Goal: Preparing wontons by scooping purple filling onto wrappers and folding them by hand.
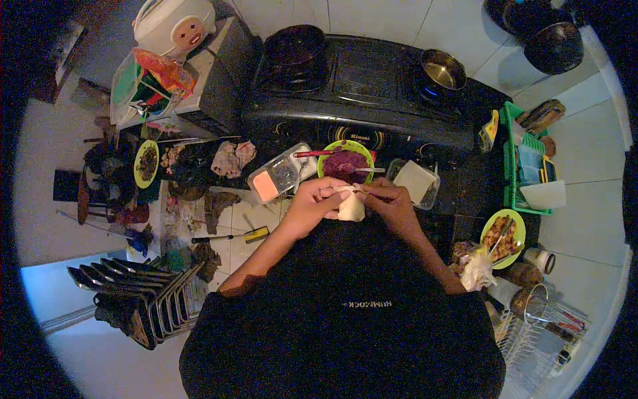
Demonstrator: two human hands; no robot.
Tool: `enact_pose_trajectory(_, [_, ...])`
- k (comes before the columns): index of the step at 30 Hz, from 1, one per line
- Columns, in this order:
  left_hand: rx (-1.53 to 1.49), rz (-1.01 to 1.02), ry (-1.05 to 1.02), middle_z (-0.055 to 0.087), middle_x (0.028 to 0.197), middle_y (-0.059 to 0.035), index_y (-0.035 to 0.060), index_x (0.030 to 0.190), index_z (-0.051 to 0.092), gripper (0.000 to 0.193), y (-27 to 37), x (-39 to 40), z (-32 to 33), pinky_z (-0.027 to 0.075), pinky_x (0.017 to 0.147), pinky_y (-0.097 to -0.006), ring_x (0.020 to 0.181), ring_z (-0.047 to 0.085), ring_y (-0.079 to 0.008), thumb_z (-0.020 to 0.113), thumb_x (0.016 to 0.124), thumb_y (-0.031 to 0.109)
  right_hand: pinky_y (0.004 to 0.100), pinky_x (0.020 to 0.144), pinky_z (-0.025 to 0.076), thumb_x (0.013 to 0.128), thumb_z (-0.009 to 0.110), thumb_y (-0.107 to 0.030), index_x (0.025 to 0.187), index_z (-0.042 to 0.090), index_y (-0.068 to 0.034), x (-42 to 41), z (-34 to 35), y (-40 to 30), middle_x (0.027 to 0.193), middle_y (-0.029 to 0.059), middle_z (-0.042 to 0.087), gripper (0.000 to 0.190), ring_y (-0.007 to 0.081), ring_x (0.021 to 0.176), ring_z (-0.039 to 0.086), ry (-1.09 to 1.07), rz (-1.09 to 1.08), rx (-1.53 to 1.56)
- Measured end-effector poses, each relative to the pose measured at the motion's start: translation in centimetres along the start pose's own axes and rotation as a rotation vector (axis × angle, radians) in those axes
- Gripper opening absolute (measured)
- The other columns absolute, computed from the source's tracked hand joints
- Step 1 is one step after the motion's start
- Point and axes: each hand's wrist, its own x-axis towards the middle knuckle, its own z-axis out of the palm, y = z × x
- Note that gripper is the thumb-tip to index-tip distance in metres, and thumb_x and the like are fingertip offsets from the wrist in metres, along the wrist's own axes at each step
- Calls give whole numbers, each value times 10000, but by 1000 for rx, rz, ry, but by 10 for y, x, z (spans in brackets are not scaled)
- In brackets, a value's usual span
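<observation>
Both hands meet before my chest around a pale, thin dough wrapper (352, 207). My left hand (311, 202) grips its left side, and my right hand (389, 199) pinches its upper right edge with the fingertips. Just beyond the hands stands a lime-green bowl (371, 149) of purple mash (344, 163), with a red-handled utensil (314, 154) and a light-coloured spoon handle (370, 170) across its rim. To its left lies a clear plastic container (284, 172) with an orange-pink block in one part. On the right, square pale wrappers (413, 180) are stacked on a clear tray.
A black gas stove (369, 75) spans the back, with a small pot (442, 70) over a blue flame at right and a dark pan (295, 45) at left. A green rack (509, 164) and a plate of browned food (521, 239) stand right; a checked cloth (233, 158) lies left.
</observation>
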Motion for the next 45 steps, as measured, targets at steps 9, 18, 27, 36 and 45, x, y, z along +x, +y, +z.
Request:
enact_pose_trajectory(9, [89,-1,11,727,1020,-20,53,1131,665,216,1,6,-5,593,699,-265,861,685,-86,678,957,181,318,832,539,880,756,-210,1079,740,-27,6,-1,5,1019,92,721,272,180,910,680,8,13,-38])
enact_pose_trajectory(18, [64,-4,82,719,1033,-40,29,1124,669,182,2,5,-6,620,718,-294,886,693,-116,645,955,92,331,872,563,800,807,-34,1439,412,-122,-3,8,-19,1180,112,593,756,187,1010,643,-136,39,122])
enact_pose_trajectory(27, [30,53,45,704,1079,-74,14,1135,674,206,-11,10,-12,629,762,-307,913,694,-147,562,962,8,374,837,583,808,792,-107,1412,416,-136,-2,11,-13,1085,166,684,713,236,954,698,26,-22,-138])
enact_pose_trajectory(36, [-69,131,-24,705,1127,-75,25,1144,678,228,-10,9,-18,625,801,-359,974,692,-178,562,1010,169,367,844,581,836,780,-125,1338,485,-84,-3,6,-7,1058,164,719,584,242,964,714,32,10,-52])
enact_pose_trajectory(45, [-125,42,56,702,1157,-146,-5,1195,629,260,11,5,-6,617,826,-362,1012,693,-183,612,996,162,341,909,561,813,826,-150,1363,514,-23,-13,0,-20,1143,131,696,645,205,1038,678,-118,79,137])
